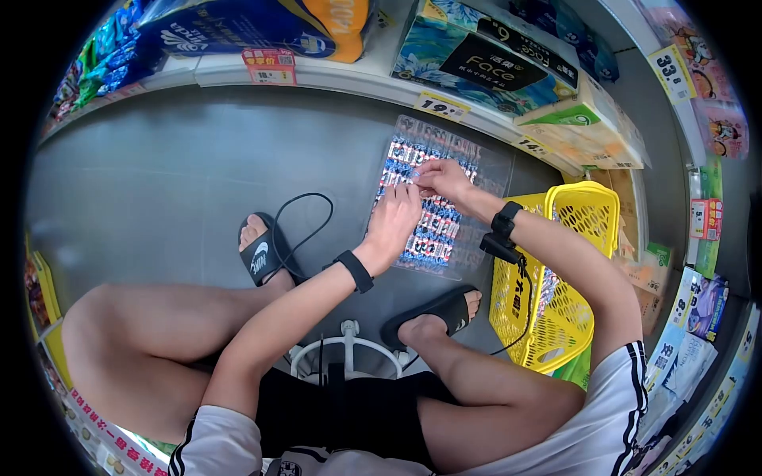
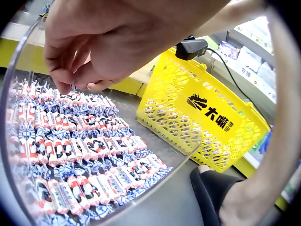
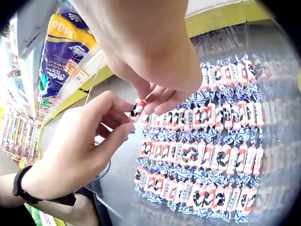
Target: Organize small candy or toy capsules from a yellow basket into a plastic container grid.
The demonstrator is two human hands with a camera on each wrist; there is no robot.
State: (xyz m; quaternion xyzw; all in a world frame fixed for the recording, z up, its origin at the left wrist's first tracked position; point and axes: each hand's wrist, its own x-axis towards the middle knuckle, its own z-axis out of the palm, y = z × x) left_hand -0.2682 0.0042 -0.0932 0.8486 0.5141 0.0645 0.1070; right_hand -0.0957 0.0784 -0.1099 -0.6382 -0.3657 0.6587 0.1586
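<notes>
Both hands meet over a clear plastic box (image 1: 438, 272) on the floor, which holds rows of wrapped candies (image 1: 432, 226). One wrapped candy (image 3: 137, 111), white with red and black print, is held between them. The left hand (image 1: 394, 220) (image 3: 82, 141) pinches it from the near side with thumb and forefinger. The fingertips of the right hand (image 1: 446, 179) (image 3: 155, 56) pinch its other end. In the left wrist view, a hand (image 2: 117, 44) covers the upper part and the candy is not clearly visible; candy rows (image 2: 80, 146) lie below it.
A yellow basket (image 1: 556, 317) (image 2: 188, 103) with similar candies inside stands right of the box. Shelves with tissue packs (image 1: 484, 63) run along the far side and the right. Sandaled feet are either side of the near floor, with a black cable (image 1: 304, 196) between.
</notes>
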